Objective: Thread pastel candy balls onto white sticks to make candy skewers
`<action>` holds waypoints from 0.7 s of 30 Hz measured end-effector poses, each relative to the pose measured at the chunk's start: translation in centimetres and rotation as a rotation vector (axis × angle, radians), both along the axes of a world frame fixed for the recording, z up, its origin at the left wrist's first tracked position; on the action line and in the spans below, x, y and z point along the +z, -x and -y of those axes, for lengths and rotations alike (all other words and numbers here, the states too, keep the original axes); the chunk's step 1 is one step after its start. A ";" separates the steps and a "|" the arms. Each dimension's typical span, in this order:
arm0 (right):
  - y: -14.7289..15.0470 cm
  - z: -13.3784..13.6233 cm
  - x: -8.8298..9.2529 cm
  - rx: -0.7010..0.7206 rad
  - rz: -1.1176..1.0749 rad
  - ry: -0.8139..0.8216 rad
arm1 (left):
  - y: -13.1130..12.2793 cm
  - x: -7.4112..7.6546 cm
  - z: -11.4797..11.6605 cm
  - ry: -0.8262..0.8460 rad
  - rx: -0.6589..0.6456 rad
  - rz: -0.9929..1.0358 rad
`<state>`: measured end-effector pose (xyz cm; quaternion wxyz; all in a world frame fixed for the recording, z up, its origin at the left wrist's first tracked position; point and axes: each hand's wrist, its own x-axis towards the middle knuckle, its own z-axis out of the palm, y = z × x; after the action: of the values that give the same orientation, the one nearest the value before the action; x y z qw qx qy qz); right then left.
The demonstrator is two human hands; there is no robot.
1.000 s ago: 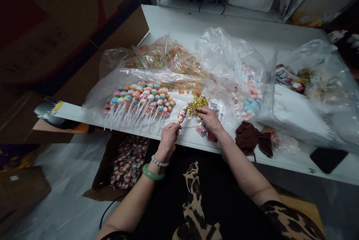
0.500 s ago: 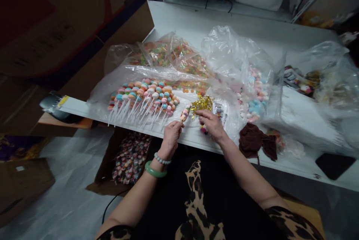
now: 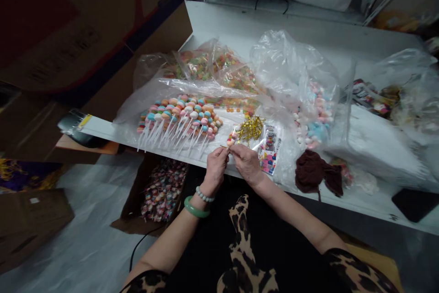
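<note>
My left hand [image 3: 217, 165] is closed, pinching a candy skewer [image 3: 232, 138] by its lower end over the table's front edge. The candy is multicoloured and appears to be in a small clear bag. Fingertips of my right hand [image 3: 247, 164] are pressed together against the left ones at the base of the candy. A thin gold twist tie [image 3: 223, 146] sticks out at the left fingertips. Just beyond lies a pile of gold twist ties [image 3: 251, 129]. Printed clear bags [image 3: 270, 151] lie right of my right hand. Stacked candy skewers [image 3: 178, 117] on white sticks lie to the left.
Large plastic bags of gummy candy [image 3: 206, 66] and marshmallows [image 3: 318, 114] lie behind. A brown cloth [image 3: 308, 172] and a black flat object [image 3: 414, 202] lie right. Below the table, a carton [image 3: 128, 208] holds wrapped candies. A big carton [image 3: 103, 32] stands left.
My right hand has moved from the gold twist ties left and down to the left hand, bringing a tie to the base of the candy. The printed bags are now uncovered.
</note>
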<state>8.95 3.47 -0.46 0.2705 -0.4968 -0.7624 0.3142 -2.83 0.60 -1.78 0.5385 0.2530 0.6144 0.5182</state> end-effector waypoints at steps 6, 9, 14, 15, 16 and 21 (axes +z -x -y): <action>0.6 -0.3 -1.1 -0.234 -0.516 0.438 | -0.4 0.5 -0.2 -0.033 -0.001 -0.042; 0.8 -0.4 -1.3 -0.256 -0.542 0.359 | -0.7 0.7 -0.2 -0.027 0.032 -0.003; 0.5 -0.3 -1.2 -0.295 -0.558 0.417 | -0.6 0.5 0.1 -0.086 -0.044 -0.050; 0.5 -0.3 -1.4 -0.308 -0.578 0.447 | -0.5 0.4 0.2 -0.094 -0.078 -0.079; 0.4 -0.3 -1.5 -0.318 -0.596 0.470 | -0.4 0.3 0.2 -0.098 -0.107 -0.107; 0.0 -0.6 -1.9 -0.338 -0.582 0.540 | -0.4 0.7 0.0 -0.078 -0.109 -0.152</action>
<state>8.91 4.08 -2.39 0.3823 -0.5583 -0.4524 0.5809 -2.41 0.64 -1.11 0.5074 0.3455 0.6182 0.4910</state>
